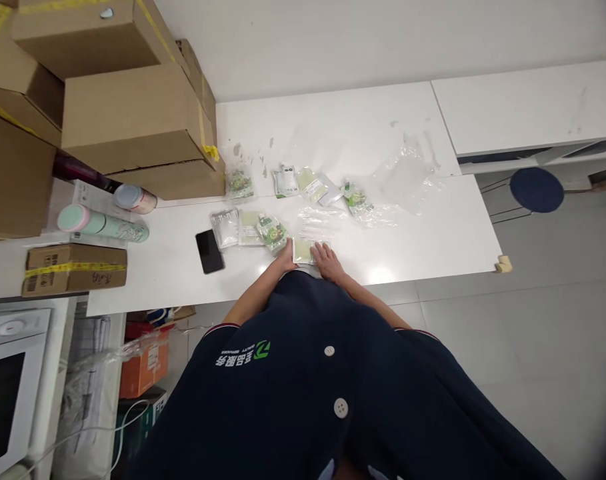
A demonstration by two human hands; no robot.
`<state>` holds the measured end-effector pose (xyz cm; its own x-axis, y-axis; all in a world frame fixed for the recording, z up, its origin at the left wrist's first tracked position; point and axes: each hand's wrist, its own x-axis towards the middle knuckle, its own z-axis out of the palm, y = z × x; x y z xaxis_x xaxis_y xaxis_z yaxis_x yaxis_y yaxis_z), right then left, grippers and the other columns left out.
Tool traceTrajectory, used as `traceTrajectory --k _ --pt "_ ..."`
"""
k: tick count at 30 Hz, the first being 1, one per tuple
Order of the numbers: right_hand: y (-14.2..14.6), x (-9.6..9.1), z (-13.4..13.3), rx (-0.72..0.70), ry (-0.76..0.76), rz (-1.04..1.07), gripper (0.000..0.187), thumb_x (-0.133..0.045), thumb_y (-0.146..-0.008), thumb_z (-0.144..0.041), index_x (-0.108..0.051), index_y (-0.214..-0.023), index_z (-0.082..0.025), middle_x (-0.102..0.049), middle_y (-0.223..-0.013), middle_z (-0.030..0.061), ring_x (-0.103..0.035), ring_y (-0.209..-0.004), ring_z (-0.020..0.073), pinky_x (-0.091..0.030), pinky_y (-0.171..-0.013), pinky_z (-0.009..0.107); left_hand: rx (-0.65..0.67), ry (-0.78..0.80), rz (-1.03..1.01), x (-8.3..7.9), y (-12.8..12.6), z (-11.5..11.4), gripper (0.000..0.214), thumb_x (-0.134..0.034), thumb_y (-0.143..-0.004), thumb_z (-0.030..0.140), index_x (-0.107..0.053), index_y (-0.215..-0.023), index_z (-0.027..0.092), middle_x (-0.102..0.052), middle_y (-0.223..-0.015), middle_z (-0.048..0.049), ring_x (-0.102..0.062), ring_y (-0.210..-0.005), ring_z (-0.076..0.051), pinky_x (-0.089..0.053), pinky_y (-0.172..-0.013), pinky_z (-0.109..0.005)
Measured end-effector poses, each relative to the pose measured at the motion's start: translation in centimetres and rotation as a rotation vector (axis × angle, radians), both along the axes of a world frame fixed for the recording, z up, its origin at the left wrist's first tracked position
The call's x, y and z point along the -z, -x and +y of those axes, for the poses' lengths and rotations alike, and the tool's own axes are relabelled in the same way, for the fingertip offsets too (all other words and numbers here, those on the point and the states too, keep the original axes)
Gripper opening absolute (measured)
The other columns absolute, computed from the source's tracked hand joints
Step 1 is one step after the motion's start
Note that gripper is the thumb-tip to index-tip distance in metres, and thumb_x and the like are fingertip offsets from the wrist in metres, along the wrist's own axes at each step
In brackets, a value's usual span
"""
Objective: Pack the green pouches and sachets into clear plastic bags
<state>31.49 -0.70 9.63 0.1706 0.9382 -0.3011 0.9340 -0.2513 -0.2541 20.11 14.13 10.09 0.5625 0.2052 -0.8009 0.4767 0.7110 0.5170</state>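
Note:
A flat pale-green packet [303,251] lies at the table's front edge, close to my body. My left hand [285,259] closes on its left end, with some fingers hidden. On the packet's right part rests my right hand [329,263], its fingers spread out flat. Just left and behind is a green-and-white printed pouch [273,233], overlapping another pale packet [249,228]. A silvery packet [226,229] sits beyond that one. Clear plastic wrappers [315,221] lie crumpled behind my hands.
Further back are more packets [311,185], a printed pouch [355,197] and a large clear bag [407,173]. At left lie a black phone [209,251], a mint bottle [105,225] and a jar [135,199]. Cardboard boxes [127,120] are stacked behind; a stool [537,190] stands right.

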Motion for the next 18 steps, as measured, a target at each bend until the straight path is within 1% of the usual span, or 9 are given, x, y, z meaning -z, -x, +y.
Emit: traceTrajectory --k 3,5,7,9,11,13,15,16,18 --pt "-0.2 0.8 -0.7 -0.083 0.064 -0.004 0.068 -0.046 -0.089 -0.024 -0.027 -0.153 -0.011 -0.015 -0.161 0.0146 -0.015 -0.147 0.0373 -0.026 -0.113 0.053 -0.014 0.031 -0.014 -0.3 0.5 -0.1 0.064 -0.033 -0.093 0.064 -0.059 -0.119 0.012 -0.071 -0.096 -0.0124 -0.065 -0.092 -0.025 -0.054 -0.082 -0.039" --pt "-0.5 0.7 -1.1 -0.118 0.075 -0.018 0.075 -0.051 -0.089 -0.039 -0.025 -0.153 -0.011 -0.014 -0.161 0.0166 -0.014 -0.146 0.0386 -0.022 -0.113 0.056 -0.021 0.02 -0.005 -0.2 0.6 -0.2 0.054 -0.04 -0.094 0.055 -0.058 -0.122 0.012 -0.07 -0.1 -0.0132 -0.066 -0.094 -0.025 -0.053 -0.085 -0.039" --pt "-0.5 0.4 -1.2 -0.129 0.078 -0.052 0.08 -0.054 -0.088 -0.045 -0.024 -0.154 -0.013 -0.014 -0.161 0.0171 -0.014 -0.146 0.0391 -0.018 -0.113 0.06 -0.025 -0.006 0.008 0.0 0.6 -0.2 0.044 -0.045 -0.095 0.044 -0.056 -0.124 0.014 -0.07 -0.103 -0.0128 -0.066 -0.094 -0.023 -0.054 -0.086 -0.037" --pt "-0.3 0.1 -1.1 -0.107 0.086 -0.079 0.073 -0.051 -0.09 -0.037 -0.024 -0.154 -0.015 -0.016 -0.161 0.0155 -0.016 -0.146 0.0378 -0.019 -0.114 0.058 -0.025 -0.038 0.021 0.1 0.6 -0.2 0.039 -0.049 -0.094 0.037 -0.055 -0.126 0.015 -0.069 -0.105 -0.0121 -0.066 -0.093 -0.021 -0.054 -0.084 -0.035" --pt "0.0 -0.4 -0.8 -0.075 0.102 -0.083 0.062 -0.042 -0.093 -0.021 -0.028 -0.153 -0.016 -0.019 -0.161 0.0137 -0.02 -0.145 0.0354 -0.023 -0.114 0.054 -0.017 -0.073 0.036 -0.1 0.9 -0.2 0.041 -0.053 -0.092 0.036 -0.053 -0.127 0.016 -0.069 -0.104 -0.012 -0.066 -0.091 -0.021 -0.055 -0.082 -0.034" --pt "-0.1 -1.3 -0.4 -0.064 0.121 -0.06 0.061 -0.034 -0.091 -0.01 -0.032 -0.151 -0.016 -0.025 -0.159 0.0138 -0.026 -0.144 0.0339 -0.028 -0.111 0.051 -0.002 -0.12 0.051 -0.6 1.6 -0.4 0.048 -0.055 -0.091 0.04 -0.048 -0.132 0.015 -0.068 -0.105 -0.0131 -0.066 -0.087 -0.02 -0.056 -0.079 -0.035" --pt "-0.3 -2.5 -0.1 -0.076 0.157 0.011 0.061 -0.034 -0.089 -0.007 -0.036 -0.149 -0.017 -0.033 -0.155 0.0154 -0.037 -0.138 0.0327 -0.037 -0.105 0.048 0.013 -0.195 0.064 -1.4 2.9 -0.6 0.066 -0.061 -0.086 0.046 -0.039 -0.14 0.015 -0.066 -0.109 -0.0144 -0.066 -0.081 -0.019 -0.056 -0.077 -0.035" --pt "-0.5 -3.1 -0.1 -0.085 0.185 0.069 0.06 -0.035 -0.089 -0.008 -0.038 -0.148 -0.018 -0.039 -0.152 0.0158 -0.044 -0.133 0.0314 -0.041 -0.102 0.045 0.051 -0.258 0.049 -1.8 3.8 -0.7 0.078 -0.067 -0.081 0.048 -0.033 -0.144 0.016 -0.064 -0.113 -0.0145 -0.065 -0.079 -0.018 -0.055 -0.077 -0.035" --pt "-1.0 -4.3 -0.2 -0.113 0.258 0.218 0.055 -0.039 -0.09 -0.011 -0.043 -0.144 -0.02 -0.054 -0.14 0.0146 -0.056 -0.119 0.0276 -0.045 -0.094 0.037 0.207 -0.433 -0.03 -2.4 5.4 -0.8 0.099 -0.08 -0.069 0.047 -0.027 -0.148 0.02 -0.061 -0.12 -0.0129 -0.064 -0.08 -0.016 -0.054 -0.08 -0.033"
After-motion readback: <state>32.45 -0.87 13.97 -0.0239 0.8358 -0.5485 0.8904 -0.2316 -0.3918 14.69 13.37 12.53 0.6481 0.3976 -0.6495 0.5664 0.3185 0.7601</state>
